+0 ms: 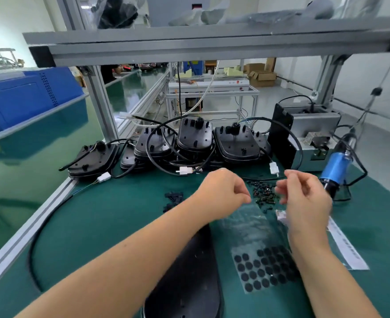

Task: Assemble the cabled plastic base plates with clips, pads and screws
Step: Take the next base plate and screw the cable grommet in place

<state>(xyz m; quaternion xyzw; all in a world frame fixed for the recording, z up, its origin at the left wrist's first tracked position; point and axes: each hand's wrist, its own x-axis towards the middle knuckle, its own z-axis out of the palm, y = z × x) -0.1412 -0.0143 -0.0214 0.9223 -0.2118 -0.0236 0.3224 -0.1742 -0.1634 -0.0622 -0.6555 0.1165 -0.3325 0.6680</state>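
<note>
A black plastic base plate [189,278] lies on the green mat right in front of me, partly under my left forearm. My left hand [221,189] hovers above the mat with its fingers curled, left of a pile of small dark screws [264,191]. My right hand [304,198] hangs just right of that pile, fingers loosely bent and blurred; whether either hand holds a screw I cannot tell. A clear sheet of round black pads [263,269] lies below the hands. Small black clips [173,199] sit to the left.
Stacks of black cabled base plates [194,138] with white connectors fill the back of the bench. A blue electric screwdriver [337,166] leans at the right beside a grey metal box [313,127]. A black cable [37,235] loops along the left edge. White label strip [345,246] lies right.
</note>
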